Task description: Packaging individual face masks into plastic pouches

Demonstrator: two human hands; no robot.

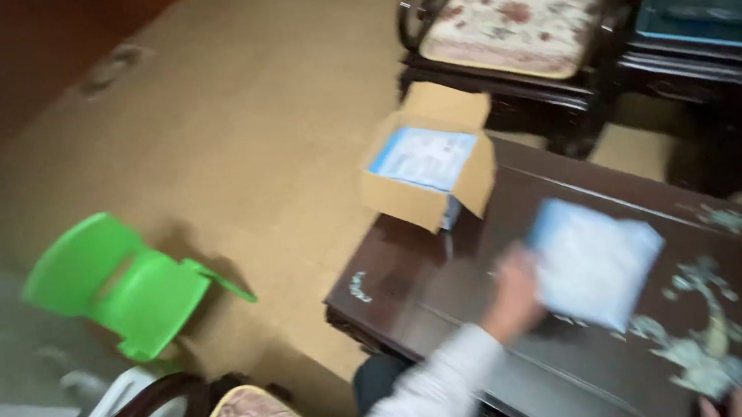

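Left hand at frame centre grips a pale blue packet above the dark table; best held flat. Right hand, lower right: grip unclear. Open cardboard box sits upper centre.

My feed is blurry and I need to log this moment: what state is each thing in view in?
Brown cardboard box: flaps open, pale blue-and-white packets inside, on the table's corner.
White-and-blue flat packet: held over the dark wooden table.
Left hand: fingers gripping the packet's edge.
Right hand: fingertips only, at the frame's bottom edge, resting on the table.
Green plastic chair: tipped over on the floor.
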